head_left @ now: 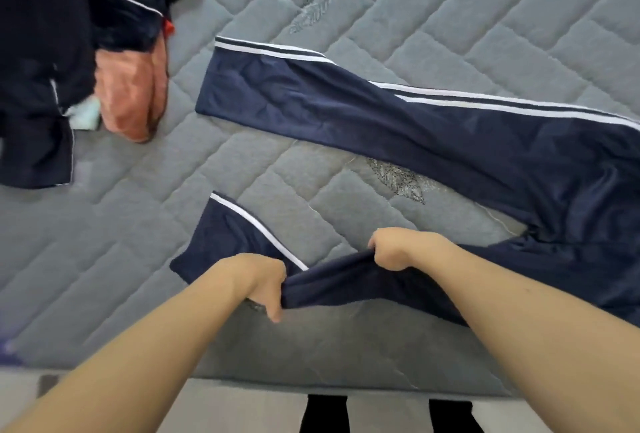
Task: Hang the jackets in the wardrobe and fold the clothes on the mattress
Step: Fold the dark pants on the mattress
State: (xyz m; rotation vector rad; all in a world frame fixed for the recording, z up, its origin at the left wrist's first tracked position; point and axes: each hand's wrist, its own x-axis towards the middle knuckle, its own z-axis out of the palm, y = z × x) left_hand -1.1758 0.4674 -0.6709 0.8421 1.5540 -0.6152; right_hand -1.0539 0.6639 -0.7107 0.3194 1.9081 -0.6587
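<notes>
Navy track trousers with white side stripes lie spread on the grey quilted mattress, legs pointing left and waist off the right edge. The far leg lies flat. The near leg is bunched and lifted where both hands grip it. My left hand holds the fabric near the cuff end, fingers curled round it. My right hand grips the same leg a little further right, with the cloth stretched between the two hands.
A heap of dark navy garments with white piping lies at the far left, with an orange cloth and a pale scrap beside it. The mattress's near edge runs along the bottom, with floor and my dark feet below.
</notes>
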